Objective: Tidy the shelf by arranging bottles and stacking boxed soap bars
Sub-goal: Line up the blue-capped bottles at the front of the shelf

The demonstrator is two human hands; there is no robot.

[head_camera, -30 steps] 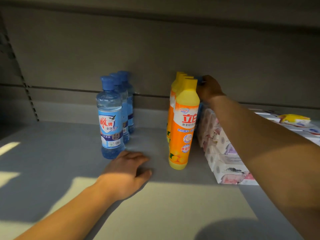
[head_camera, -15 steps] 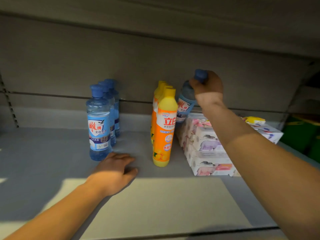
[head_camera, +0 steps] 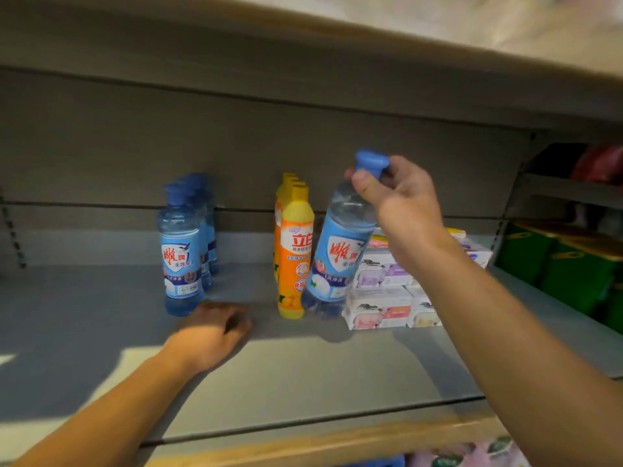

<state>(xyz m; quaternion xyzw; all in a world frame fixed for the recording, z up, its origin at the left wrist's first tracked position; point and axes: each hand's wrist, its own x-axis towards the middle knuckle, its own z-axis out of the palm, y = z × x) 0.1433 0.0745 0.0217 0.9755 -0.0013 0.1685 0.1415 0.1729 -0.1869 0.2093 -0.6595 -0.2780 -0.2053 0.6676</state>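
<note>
My right hand (head_camera: 392, 193) grips the neck of a clear blue bottle (head_camera: 337, 261) just under its blue cap. The bottle hangs tilted above the shelf, in front of the orange bottles and the soap boxes. A row of matching blue bottles (head_camera: 183, 251) stands at the left. A row of orange bottles with yellow caps (head_camera: 295, 251) stands in the middle. Stacked white soap boxes (head_camera: 384, 298) sit to the right of them. My left hand (head_camera: 215, 328) rests flat on the grey shelf (head_camera: 101, 332) between the two rows.
The shelf's back wall (head_camera: 303, 156) is close behind the rows. An upper shelf (head_camera: 337, 38) hangs overhead. More white boxes (head_camera: 477, 252) lie behind the soap stack. Green containers (head_camera: 559, 261) fill the neighbouring bay on the right.
My right hand has lifted the blue bottle from behind the orange row and brought it forward and up. The left hand has stayed on the shelf.
</note>
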